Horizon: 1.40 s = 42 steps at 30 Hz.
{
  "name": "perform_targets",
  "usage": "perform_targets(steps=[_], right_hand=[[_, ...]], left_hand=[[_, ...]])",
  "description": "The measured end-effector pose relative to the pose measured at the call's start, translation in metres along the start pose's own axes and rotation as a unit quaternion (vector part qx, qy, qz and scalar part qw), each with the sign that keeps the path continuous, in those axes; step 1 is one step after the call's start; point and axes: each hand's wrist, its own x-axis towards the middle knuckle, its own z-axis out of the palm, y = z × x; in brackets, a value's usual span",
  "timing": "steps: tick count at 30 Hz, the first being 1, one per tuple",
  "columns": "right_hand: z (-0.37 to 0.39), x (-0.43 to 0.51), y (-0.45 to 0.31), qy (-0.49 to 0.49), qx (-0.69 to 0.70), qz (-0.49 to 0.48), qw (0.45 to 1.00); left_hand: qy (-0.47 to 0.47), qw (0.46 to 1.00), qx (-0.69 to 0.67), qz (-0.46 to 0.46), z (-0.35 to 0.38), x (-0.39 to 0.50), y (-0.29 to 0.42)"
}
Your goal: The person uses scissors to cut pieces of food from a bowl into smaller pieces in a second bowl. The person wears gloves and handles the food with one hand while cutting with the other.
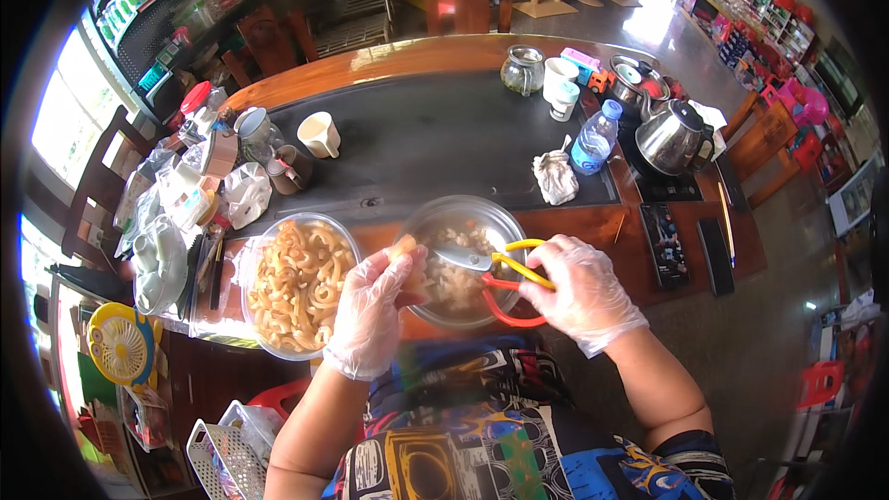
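My left hand (pixel 368 312), in a clear plastic glove, pinches a pale brown piece of food (pixel 403 247) between thumb and fingers. Gloved the same way, my right hand (pixel 587 292) grips scissors with yellow and red handles (pixel 514 298). The handles are spread, and a metal blade (pixel 462 258) points left toward the food piece. Below the scissors stands a clear round bowl (pixel 460 203) with small pale cut pieces (pixel 448 285) in it. Left of my left hand, a clear plastic tub (pixel 295 354) is filled with curled brown food strips (pixel 298 281).
Plastic bags (pixel 246 194), jars and a cream cup (pixel 319 135) crowd the table's left. At right are a water bottle (pixel 596 139), a crumpled cloth (pixel 555 177), a steel kettle (pixel 670 137) and a dark phone (pixel 715 255). A glass teapot (pixel 522 69) stands farther back.
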Motion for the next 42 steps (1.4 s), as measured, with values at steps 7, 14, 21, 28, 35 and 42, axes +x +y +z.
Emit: perform_targets(steps=[7,14,21,28,35,42], right_hand=[[0.017,0.014,-0.018,-0.115,-0.114,0.007,0.987],[-0.007,0.004,-0.007,-0.148,-0.004,0.056,0.987],[0.0,-0.047,0.007,-0.124,0.426,0.32,0.837],[0.025,-0.085,-0.005,-0.223,0.462,0.342,0.788],[0.028,-0.079,-0.013,-0.255,0.477,0.318,0.779],[0.039,-0.07,-0.015,-0.261,0.379,0.298,0.836]], left_hand=[[-0.064,0.997,0.03,0.043,0.006,0.003,0.009],[-0.029,0.999,0.022,0.026,0.003,0.008,0.01],[-0.037,0.999,-0.006,0.029,-0.005,0.011,0.001],[-0.012,1.0,0.003,0.017,-0.003,0.012,-0.005],[-0.024,1.0,0.012,0.013,0.006,0.01,-0.017],[-0.023,0.999,0.035,0.018,0.007,0.007,-0.021]])
